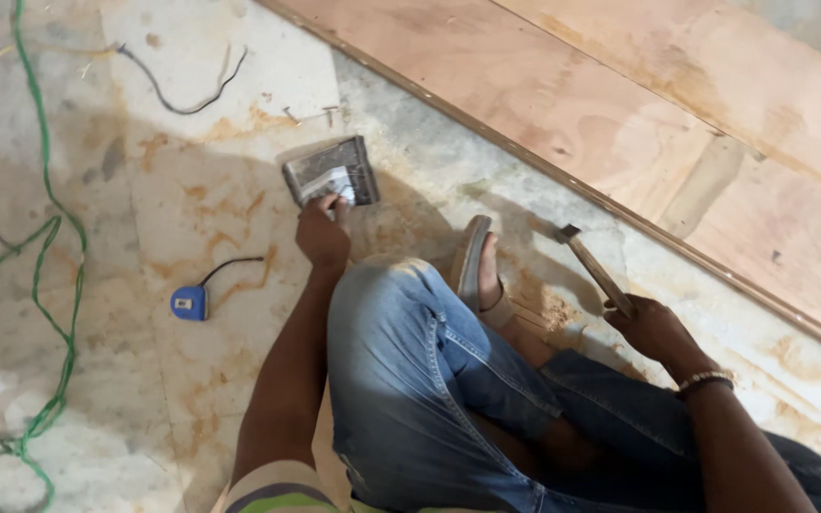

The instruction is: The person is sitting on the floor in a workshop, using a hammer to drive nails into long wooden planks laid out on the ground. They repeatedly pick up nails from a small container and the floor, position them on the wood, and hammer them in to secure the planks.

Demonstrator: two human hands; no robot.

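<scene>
A green cord (45, 285) and a blue tape measure (189, 302) lie on the floor (144, 399). The left hand (322, 233) dips its fingers into a small grey box (331, 171), pinching nothing clear yet. The right hand (653, 328) grips a hammer (593, 266) by the plywood sheet (620, 104); no hammering shows.
</scene>
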